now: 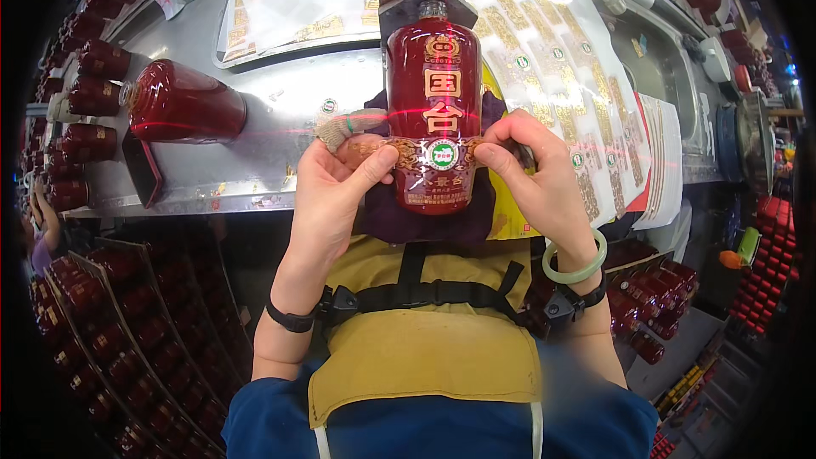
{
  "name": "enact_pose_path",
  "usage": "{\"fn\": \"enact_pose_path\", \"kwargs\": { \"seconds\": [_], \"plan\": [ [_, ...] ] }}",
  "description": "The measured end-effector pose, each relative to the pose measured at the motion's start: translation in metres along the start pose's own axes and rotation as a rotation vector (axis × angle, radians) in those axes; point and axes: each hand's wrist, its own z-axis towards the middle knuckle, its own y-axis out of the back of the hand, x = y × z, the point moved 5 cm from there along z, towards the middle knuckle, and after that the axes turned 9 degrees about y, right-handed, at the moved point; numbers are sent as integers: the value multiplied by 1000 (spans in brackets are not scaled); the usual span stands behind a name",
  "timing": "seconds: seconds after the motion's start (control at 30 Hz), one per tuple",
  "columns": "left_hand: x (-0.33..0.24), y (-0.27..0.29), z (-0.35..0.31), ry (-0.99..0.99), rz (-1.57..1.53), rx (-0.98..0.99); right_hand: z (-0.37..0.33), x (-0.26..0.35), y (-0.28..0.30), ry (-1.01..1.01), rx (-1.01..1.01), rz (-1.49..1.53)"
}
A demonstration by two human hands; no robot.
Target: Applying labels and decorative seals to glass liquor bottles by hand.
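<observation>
Bright overhead light glares off the steel surface (280, 110) and the red bottle (433, 110), a thin red line of light crosses both, while fisheye bending and black vignetting darken the blurred rim.

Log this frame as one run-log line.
left hand: thumb pressing label band | right hand: pressing band's other end | red bottle: lying on purple cloth | second red bottle: on metal table, left

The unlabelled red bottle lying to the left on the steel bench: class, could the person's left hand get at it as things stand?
Probably yes. The left hand is pressing a label onto the upright bottle, but only bare bench lies between it and the lying bottle; it would have to let go first.
</observation>
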Motion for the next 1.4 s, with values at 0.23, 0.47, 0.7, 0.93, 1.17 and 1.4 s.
{"fn": "enact_pose_path", "kwargs": {
  "seconds": [0.23,0.47,0.7,0.93,1.17,1.4],
  "plan": [
    [0,1,0,3,-5,13,-1,-1,-1,-13,0,-2],
    [0,0,0,2,1,12,0,0,0,-18,5,-9],
    [2,0,1,-13,19,17,2,6,1,8,26,-41],
    [2,2,1,-13,57,15,2,1,1,-21,43,-11],
    [4,6,4,18,12,-5,2,-5,0,-81,67,47],
    [5,5,4,35,-39,27,2,-7,0,-33,47,67]
  ]
}}
